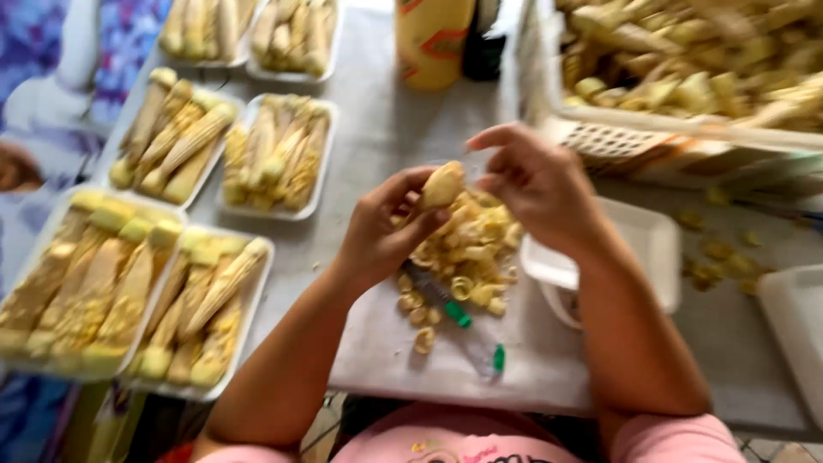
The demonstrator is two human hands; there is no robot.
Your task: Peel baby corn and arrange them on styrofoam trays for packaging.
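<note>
My left hand (384, 225) holds a small pale yellow piece of baby corn (442, 184) by its base, raised above the table. My right hand (533, 178) hovers just to its right, fingers curled and apart, touching nothing I can make out. Under both hands lies a heap of yellow trimmings (470, 249). A green-handled knife (437, 296) rests on the table beside the heap.
Several white trays (259, 257) filled with baby corn line the left side. A white crate (651, 129) of unpeeled corn stands at the back right. Stacked white trays (651, 249) sit to the right, a yellow bottle (433, 39) at the back.
</note>
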